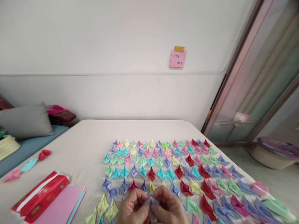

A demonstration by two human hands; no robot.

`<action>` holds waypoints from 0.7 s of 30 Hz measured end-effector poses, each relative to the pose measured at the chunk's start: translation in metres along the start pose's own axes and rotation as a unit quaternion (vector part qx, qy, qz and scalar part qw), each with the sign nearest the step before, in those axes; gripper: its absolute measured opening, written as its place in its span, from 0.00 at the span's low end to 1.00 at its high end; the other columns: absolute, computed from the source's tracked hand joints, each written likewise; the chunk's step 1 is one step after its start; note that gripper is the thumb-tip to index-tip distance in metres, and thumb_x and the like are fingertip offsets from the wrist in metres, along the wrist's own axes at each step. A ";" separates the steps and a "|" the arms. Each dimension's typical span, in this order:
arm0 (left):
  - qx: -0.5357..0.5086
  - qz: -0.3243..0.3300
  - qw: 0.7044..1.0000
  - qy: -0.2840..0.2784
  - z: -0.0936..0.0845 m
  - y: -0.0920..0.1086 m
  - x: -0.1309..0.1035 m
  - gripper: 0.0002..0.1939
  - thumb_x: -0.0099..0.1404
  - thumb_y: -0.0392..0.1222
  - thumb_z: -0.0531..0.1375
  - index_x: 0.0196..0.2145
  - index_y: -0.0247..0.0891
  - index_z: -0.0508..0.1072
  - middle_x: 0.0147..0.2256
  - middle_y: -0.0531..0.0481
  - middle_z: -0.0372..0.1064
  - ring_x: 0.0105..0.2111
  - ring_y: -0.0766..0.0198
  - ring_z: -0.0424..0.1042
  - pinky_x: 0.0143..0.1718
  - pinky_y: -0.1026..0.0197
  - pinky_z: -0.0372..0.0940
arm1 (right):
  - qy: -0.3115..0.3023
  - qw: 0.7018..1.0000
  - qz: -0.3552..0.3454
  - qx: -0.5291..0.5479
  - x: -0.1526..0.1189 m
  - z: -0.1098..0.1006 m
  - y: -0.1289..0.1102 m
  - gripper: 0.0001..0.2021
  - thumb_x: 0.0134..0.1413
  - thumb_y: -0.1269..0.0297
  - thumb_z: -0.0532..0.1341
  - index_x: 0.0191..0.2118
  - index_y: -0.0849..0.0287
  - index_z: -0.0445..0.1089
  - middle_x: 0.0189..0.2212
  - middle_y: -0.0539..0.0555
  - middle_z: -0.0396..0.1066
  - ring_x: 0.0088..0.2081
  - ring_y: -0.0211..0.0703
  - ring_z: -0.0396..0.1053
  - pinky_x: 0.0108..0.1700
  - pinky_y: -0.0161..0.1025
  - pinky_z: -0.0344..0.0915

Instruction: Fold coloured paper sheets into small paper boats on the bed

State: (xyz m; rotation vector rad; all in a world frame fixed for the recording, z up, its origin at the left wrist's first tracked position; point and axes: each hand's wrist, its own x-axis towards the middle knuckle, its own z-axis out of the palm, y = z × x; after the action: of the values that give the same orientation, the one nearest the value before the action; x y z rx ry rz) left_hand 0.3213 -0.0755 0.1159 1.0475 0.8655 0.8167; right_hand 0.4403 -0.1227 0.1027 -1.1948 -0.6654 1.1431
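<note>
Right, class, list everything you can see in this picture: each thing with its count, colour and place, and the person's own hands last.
folded paper boats: too many to count, mixed colours, in rows on the bed
bed: one, beige cover, centre
loose paper pieces: three, red, blue and pink, left edge of the bed
red packet: one, near left on the bed
paper sheets: a small stack, pink on top, beside the red packet
pillow: one, grey, far left
sticky note: one, pink, taped to the wall
glass door: one, brown frame, right
left hand: bottom centre, pinching the lilac paper
right hand: bottom centre, pinching the same paper
</note>
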 end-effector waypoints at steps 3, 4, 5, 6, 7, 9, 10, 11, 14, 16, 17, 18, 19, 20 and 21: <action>-0.004 0.012 1.000 -0.002 -0.001 -0.007 0.000 0.14 0.48 0.45 0.71 0.22 0.35 0.72 0.15 0.58 0.63 0.15 0.72 0.58 0.18 0.69 0.52 | -0.004 1.000 0.005 0.017 -0.002 0.001 -0.005 0.06 0.34 0.73 0.62 0.24 0.59 0.66 0.15 0.41 0.59 0.19 0.31 0.53 0.23 0.31 0.48; -0.007 0.015 1.000 -0.005 -0.001 -0.010 0.001 0.15 0.48 0.48 0.71 0.22 0.36 0.71 0.15 0.58 0.62 0.15 0.71 0.58 0.18 0.69 0.52 | -0.005 1.000 0.004 0.020 -0.003 0.001 -0.007 0.05 0.35 0.72 0.62 0.24 0.59 0.67 0.15 0.41 0.59 0.18 0.31 0.52 0.23 0.31 0.47; -0.008 0.019 1.000 -0.007 -0.002 -0.012 0.001 0.16 0.48 0.49 0.71 0.22 0.36 0.71 0.15 0.58 0.62 0.15 0.71 0.58 0.19 0.68 0.52 | -0.006 1.000 0.004 0.021 -0.004 0.000 -0.008 0.05 0.35 0.72 0.62 0.25 0.59 0.67 0.15 0.41 0.58 0.18 0.31 0.51 0.22 0.32 0.47; -0.007 0.024 1.000 -0.009 -0.002 -0.014 0.002 0.16 0.49 0.49 0.70 0.22 0.36 0.71 0.15 0.59 0.62 0.15 0.71 0.58 0.19 0.68 0.52 | -0.007 1.000 0.004 0.024 -0.004 0.000 -0.008 0.05 0.36 0.71 0.63 0.25 0.59 0.67 0.15 0.41 0.58 0.18 0.31 0.51 0.22 0.32 0.47; -0.003 0.027 1.000 -0.012 -0.002 -0.015 0.002 0.15 0.49 0.49 0.70 0.22 0.37 0.70 0.16 0.59 0.61 0.16 0.71 0.58 0.19 0.68 0.52 | -0.009 1.000 0.002 0.024 -0.004 0.000 -0.008 0.05 0.35 0.71 0.63 0.24 0.59 0.67 0.15 0.41 0.58 0.18 0.31 0.51 0.23 0.32 0.47; 0.011 0.029 0.999 -0.019 -0.003 -0.015 0.003 0.13 0.49 0.44 0.70 0.22 0.37 0.70 0.16 0.60 0.60 0.16 0.71 0.57 0.20 0.68 0.51 | -0.004 1.000 -0.010 0.011 -0.003 0.000 -0.006 0.04 0.34 0.71 0.63 0.21 0.59 0.66 0.14 0.42 0.58 0.18 0.31 0.51 0.23 0.32 0.47; 0.017 0.024 0.999 -0.023 -0.003 -0.014 0.004 0.12 0.49 0.42 0.69 0.22 0.37 0.69 0.16 0.60 0.59 0.16 0.71 0.57 0.20 0.68 0.51 | 0.004 1.000 -0.024 -0.003 -0.003 0.000 -0.005 0.04 0.34 0.72 0.63 0.20 0.59 0.67 0.14 0.42 0.58 0.19 0.32 0.52 0.24 0.32 0.47; 0.019 0.015 0.999 -0.029 -0.004 -0.012 0.004 0.11 0.49 0.41 0.69 0.22 0.37 0.69 0.16 0.60 0.59 0.16 0.71 0.57 0.20 0.68 0.51 | 0.014 0.999 -0.040 -0.020 -0.002 0.000 -0.003 0.04 0.33 0.72 0.63 0.20 0.59 0.67 0.14 0.43 0.58 0.19 0.32 0.52 0.24 0.33 0.47; 0.011 -0.006 0.999 -0.049 -0.006 -0.005 0.005 0.10 0.48 0.40 0.68 0.23 0.36 0.70 0.16 0.59 0.61 0.16 0.70 0.58 0.20 0.67 0.52 | 0.033 0.996 -0.066 -0.046 -0.001 -0.001 0.003 0.04 0.33 0.72 0.64 0.20 0.59 0.69 0.15 0.43 0.59 0.19 0.33 0.52 0.24 0.33 0.47; 0.012 -0.009 0.998 -0.059 -0.007 0.000 0.005 0.10 0.48 0.41 0.68 0.22 0.36 0.71 0.15 0.58 0.62 0.15 0.69 0.60 0.20 0.67 0.53 | 0.021 0.998 -0.056 -0.032 0.000 -0.002 0.006 0.04 0.33 0.70 0.65 0.21 0.59 0.69 0.15 0.43 0.60 0.20 0.33 0.53 0.24 0.33 0.47; 0.017 -0.008 0.998 -0.060 -0.007 0.001 0.004 0.09 0.48 0.41 0.68 0.22 0.36 0.71 0.15 0.58 0.62 0.15 0.69 0.60 0.20 0.67 0.53 | 0.013 0.999 -0.047 -0.025 0.001 -0.003 0.007 0.04 0.33 0.70 0.65 0.21 0.59 0.68 0.15 0.44 0.60 0.20 0.33 0.54 0.24 0.33 0.48; 0.023 -0.007 0.998 -0.058 -0.008 0.002 0.004 0.08 0.48 0.40 0.67 0.22 0.36 0.72 0.14 0.58 0.62 0.15 0.69 0.60 0.19 0.67 0.53 | 0.006 0.999 -0.038 -0.022 0.002 -0.003 0.009 0.05 0.33 0.70 0.65 0.21 0.60 0.68 0.15 0.44 0.60 0.20 0.33 0.54 0.25 0.33 0.48; 0.028 -0.007 0.998 -0.052 -0.008 0.002 0.004 0.07 0.48 0.39 0.67 0.21 0.36 0.72 0.13 0.58 0.62 0.14 0.69 0.60 0.19 0.67 0.52 | 0.002 0.999 -0.033 -0.021 0.002 -0.003 0.011 0.05 0.33 0.70 0.66 0.21 0.60 0.68 0.15 0.44 0.60 0.20 0.33 0.54 0.25 0.33 0.48; 0.031 -0.006 0.999 -0.042 -0.008 0.001 0.004 0.06 0.47 0.38 0.66 0.20 0.37 0.71 0.13 0.58 0.61 0.14 0.69 0.59 0.19 0.67 0.52 | 0.000 0.999 -0.030 -0.021 0.003 -0.003 0.012 0.05 0.33 0.70 0.66 0.21 0.60 0.68 0.16 0.44 0.60 0.20 0.33 0.54 0.25 0.33 0.49; 0.031 -0.004 0.999 -0.030 -0.008 0.000 0.004 0.06 0.47 0.37 0.66 0.20 0.37 0.71 0.12 0.59 0.60 0.14 0.69 0.59 0.18 0.67 0.51 | -0.001 0.999 -0.028 -0.020 0.003 -0.003 0.014 0.05 0.33 0.70 0.66 0.21 0.60 0.68 0.15 0.43 0.60 0.19 0.33 0.54 0.24 0.32 0.49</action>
State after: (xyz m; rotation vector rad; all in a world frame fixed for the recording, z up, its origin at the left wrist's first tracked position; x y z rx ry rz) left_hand 0.3163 -0.0692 0.1131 1.1175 0.8489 0.7518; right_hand 0.4394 -0.1216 0.0882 -1.2021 -0.7221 1.0883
